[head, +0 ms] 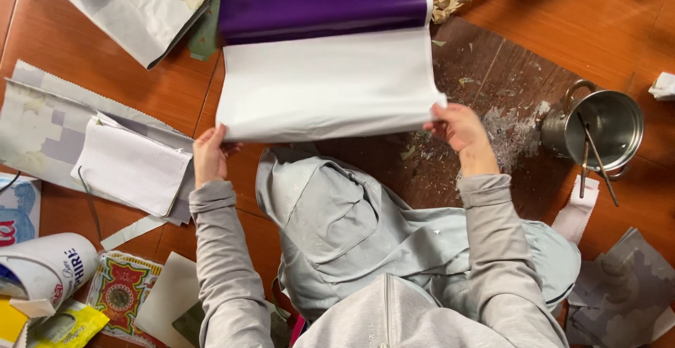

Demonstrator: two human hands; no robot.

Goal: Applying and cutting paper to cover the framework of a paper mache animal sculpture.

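Note:
A large sheet, purple (323,0) on one face and white (327,84) on the other, lies across the floor in front of me with its near part folded so the white side faces up. My left hand (209,152) pinches the sheet's near left corner. My right hand (460,129) grips the near right corner. Both arms are in grey sleeves, and a grey hood hangs below my chest between them.
A steel pot (610,124) with thin sticks stands at the right beside a worn, glue-stained patch of brown board (492,74). A lined notebook (130,165) and patterned paper lie at the left. A rolled white sheet, printed cards and scraps crowd the lower left; grey scraps sit lower right.

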